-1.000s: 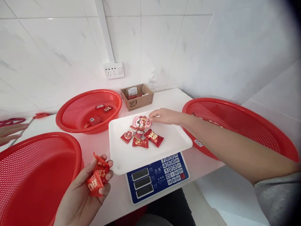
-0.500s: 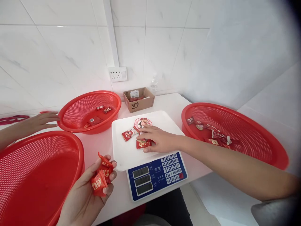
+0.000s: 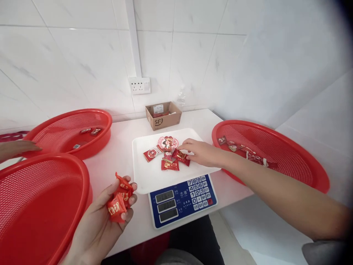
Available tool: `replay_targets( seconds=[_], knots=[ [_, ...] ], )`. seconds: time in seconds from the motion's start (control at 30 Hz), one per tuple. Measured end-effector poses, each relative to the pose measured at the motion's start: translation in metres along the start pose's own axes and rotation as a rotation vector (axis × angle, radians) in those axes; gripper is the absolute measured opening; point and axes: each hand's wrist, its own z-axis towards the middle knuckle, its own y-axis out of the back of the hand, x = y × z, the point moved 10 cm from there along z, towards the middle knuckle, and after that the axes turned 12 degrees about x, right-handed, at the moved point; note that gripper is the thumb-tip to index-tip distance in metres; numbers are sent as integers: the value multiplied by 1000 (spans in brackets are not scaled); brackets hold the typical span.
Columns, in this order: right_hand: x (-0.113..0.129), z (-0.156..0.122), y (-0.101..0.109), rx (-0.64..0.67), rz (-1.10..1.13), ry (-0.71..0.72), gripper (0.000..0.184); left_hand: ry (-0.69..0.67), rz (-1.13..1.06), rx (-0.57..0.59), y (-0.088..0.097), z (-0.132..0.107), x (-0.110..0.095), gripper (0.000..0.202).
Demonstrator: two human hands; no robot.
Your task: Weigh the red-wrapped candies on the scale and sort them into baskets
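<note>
Cupped in my left hand (image 3: 110, 209), at the front edge of the table, are several orange-red wrapped candies (image 3: 118, 206). My right hand (image 3: 201, 151) reaches over the white weighing tray (image 3: 149, 180), its fingertips closed on a dark red wrapped candy (image 3: 181, 157) at the right of a small group. Beside that candy lie a red candy with gold print (image 3: 170, 165), a small candy (image 3: 168, 157) and a red-and-white packet (image 3: 151, 154). A round red-and-white packet (image 3: 167, 143) is behind them. Below the tray, the scale's blue panel (image 3: 183, 202) faces me.
Red mesh baskets stand at near left (image 3: 88, 180), far left (image 3: 110, 127) and right (image 3: 275, 130); the far-left and right ones hold candies. Another person's hand (image 3: 22, 149) is at the far-left basket. A cardboard box (image 3: 168, 120) and a clear bottle (image 3: 181, 97) stand near the wall.
My right hand has shifted right from over the group, uncovering the candies. The far-left basket has moved left with the other person's hand. My left hand still holds its candies.
</note>
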Motion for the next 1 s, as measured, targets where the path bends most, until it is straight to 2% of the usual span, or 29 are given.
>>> replay_targets(
  seconds=[0.1, 0.17, 0.27, 0.4, 0.5, 0.67, 0.77, 0.83, 0.9, 1.0],
  knots=[
    [-5, 3, 6, -39, -58, -86, 46, 15, 36, 30, -5, 1, 4, 13],
    [5, 0, 11, -87, -50, -72, 43, 28, 99, 50, -11, 1, 8, 16],
    [44, -15, 14, -136, 121, 123, 36, 80, 273, 120, -25, 1, 22, 26],
    [108, -35, -8, 62, 359, 401, 43, 142, 510, 290, -45, 0, 46, 32],
    [131, -41, -20, 133, 332, 437, 31, 118, 658, 345, -49, -2, 55, 31],
    [127, -35, -24, 118, 300, 304, 15, 164, 821, 409, -52, -5, 65, 40],
    [127, -37, -21, 90, 248, 293, 6, 164, 843, 429, -55, -5, 66, 39],
    [120, -37, -14, 48, 287, 291, 9, 165, 844, 418, -53, -4, 63, 38],
    [100, -33, 2, -61, 386, 244, 12, 128, 840, 362, -48, -4, 54, 35],
    [45, -23, 34, -321, 510, 81, 16, 65, 815, 289, -38, -6, 37, 32]
  ],
)
